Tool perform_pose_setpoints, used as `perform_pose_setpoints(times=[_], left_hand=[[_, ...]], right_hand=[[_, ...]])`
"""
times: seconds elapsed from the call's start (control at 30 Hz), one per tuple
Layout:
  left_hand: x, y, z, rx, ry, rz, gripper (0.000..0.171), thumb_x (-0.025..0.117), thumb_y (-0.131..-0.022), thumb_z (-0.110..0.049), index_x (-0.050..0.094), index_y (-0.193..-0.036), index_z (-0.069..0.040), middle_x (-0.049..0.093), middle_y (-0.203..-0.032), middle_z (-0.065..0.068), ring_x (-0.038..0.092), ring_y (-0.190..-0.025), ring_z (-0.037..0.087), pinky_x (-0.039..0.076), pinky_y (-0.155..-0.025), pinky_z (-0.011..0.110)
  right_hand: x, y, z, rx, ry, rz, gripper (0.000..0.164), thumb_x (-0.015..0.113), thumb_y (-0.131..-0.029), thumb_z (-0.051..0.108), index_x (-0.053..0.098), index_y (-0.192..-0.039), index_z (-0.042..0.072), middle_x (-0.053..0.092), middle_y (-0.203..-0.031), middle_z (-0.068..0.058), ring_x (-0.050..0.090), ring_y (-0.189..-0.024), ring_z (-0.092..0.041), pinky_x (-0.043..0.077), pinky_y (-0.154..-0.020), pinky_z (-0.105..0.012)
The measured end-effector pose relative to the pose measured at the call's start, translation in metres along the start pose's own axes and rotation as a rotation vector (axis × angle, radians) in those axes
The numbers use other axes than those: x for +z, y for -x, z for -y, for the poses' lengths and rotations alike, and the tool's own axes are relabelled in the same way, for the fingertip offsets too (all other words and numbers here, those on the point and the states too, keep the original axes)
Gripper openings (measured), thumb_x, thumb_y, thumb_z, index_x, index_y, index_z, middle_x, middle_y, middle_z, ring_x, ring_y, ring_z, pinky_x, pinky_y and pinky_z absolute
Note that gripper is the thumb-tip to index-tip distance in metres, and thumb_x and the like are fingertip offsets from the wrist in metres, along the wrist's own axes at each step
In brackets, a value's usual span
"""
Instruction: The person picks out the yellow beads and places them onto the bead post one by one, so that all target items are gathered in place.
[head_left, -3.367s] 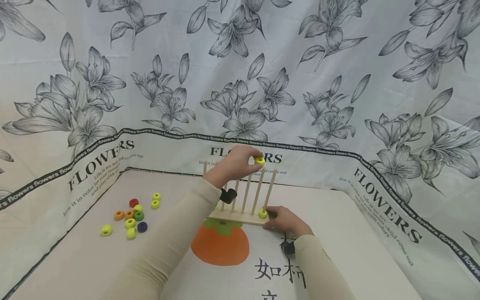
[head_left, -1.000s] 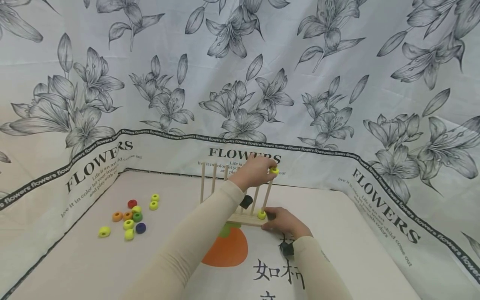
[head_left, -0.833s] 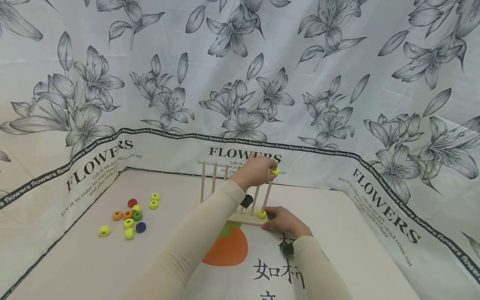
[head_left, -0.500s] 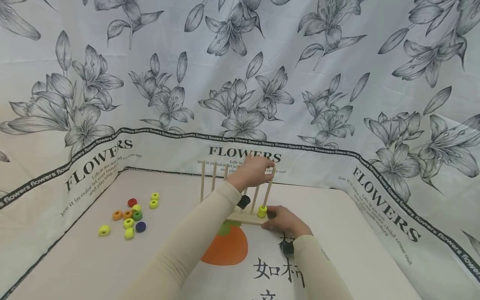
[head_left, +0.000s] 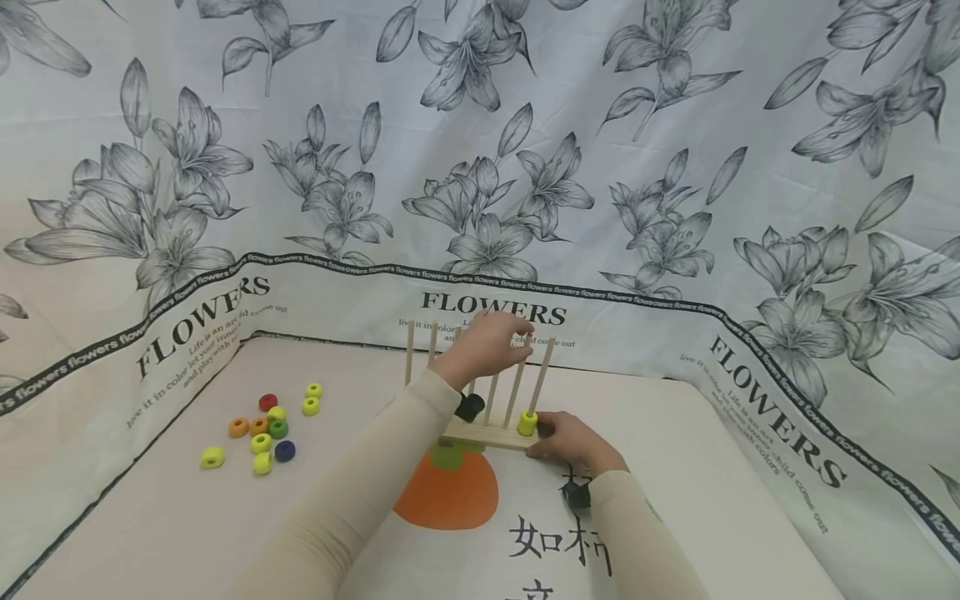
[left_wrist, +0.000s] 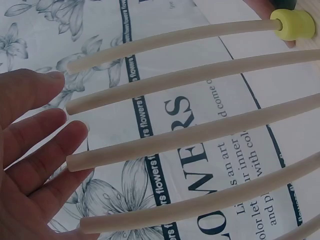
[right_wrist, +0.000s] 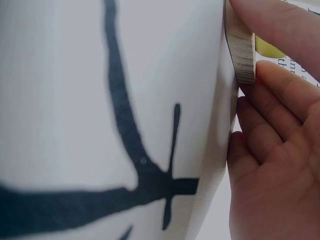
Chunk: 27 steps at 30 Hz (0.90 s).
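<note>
A wooden peg rack (head_left: pixel 486 433), a flat base with a row of upright pegs, stands mid-table in the head view. Two yellow beads (head_left: pixel 528 423) sit stacked at the foot of its rightmost peg; the left wrist view has these yellow beads (left_wrist: pixel 295 25) at the top right. My left hand (head_left: pixel 487 343) is raised by the peg tops, holding nothing, its fingers (left_wrist: pixel 47 145) loosely bent. Low at the rack's right end, my right hand (head_left: pixel 572 440) grips the base, and the right wrist view has the base's end (right_wrist: pixel 242 55) between thumb and fingers.
Loose beads lie in a group on the left of the table, among them a red bead (head_left: pixel 267 402), a green bead (head_left: pixel 278 429) and a dark blue bead (head_left: pixel 285 451). A printed orange persimmon (head_left: pixel 450 492) lies before the rack. A flowered curtain (head_left: pixel 480 208) hangs behind.
My left hand carried a yellow bead rightward to the end peg and let it go; the bead dropped onto the one below. The hand has since moved back left. My right hand stayed at the base.
</note>
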<state>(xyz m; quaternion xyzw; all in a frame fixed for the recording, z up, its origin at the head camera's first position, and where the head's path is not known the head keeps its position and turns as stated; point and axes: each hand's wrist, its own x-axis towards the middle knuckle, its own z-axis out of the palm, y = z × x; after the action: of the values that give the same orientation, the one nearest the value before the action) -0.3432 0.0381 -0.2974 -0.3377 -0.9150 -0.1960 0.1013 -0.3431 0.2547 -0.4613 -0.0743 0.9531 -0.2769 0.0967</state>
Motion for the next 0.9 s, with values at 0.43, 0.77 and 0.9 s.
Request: perform_pose_setpoints(times=[0.43,0.77,0.9], left_hand=[[-0.016,0.034,0.019,-0.064,0.156,-0.127,0.038,0.059,-0.097,-0.028,0.060,-0.132,-0.012,0.064,-0.130,0.005,0.058,-0.122,0.022,0.047,-0.103,0.039],[-0.029,0.070,0.042,-0.115,0.185,-0.291,0.035,0.060,-0.096,-0.026,0.062,-0.128,-0.011,0.063,-0.130,0.006,0.052,-0.127,0.027,0.042,-0.108,0.046],[-0.032,0.082,0.053,-0.105,0.160,-0.339,0.035,0.061,-0.095,-0.025,0.063,-0.126,-0.009,0.063,-0.129,0.009,0.052,-0.126,0.029,0.042,-0.108,0.047]], right_hand=[[0.000,0.000,0.000,-0.001,0.001,0.011,0.072,0.083,-0.071,0.038,0.057,-0.136,0.023,0.051,-0.145,-0.007,0.040,-0.138,-0.037,0.028,-0.111,-0.065],[0.000,0.002,0.002,-0.004,-0.004,0.012,0.072,0.082,-0.072,0.036,0.056,-0.138,0.020,0.050,-0.146,-0.008,0.040,-0.138,-0.036,0.028,-0.113,-0.061],[0.000,0.002,0.001,0.000,0.012,0.006,0.073,0.082,-0.073,0.038,0.055,-0.138,0.019,0.050,-0.146,-0.009,0.040,-0.138,-0.038,0.029,-0.112,-0.062]])
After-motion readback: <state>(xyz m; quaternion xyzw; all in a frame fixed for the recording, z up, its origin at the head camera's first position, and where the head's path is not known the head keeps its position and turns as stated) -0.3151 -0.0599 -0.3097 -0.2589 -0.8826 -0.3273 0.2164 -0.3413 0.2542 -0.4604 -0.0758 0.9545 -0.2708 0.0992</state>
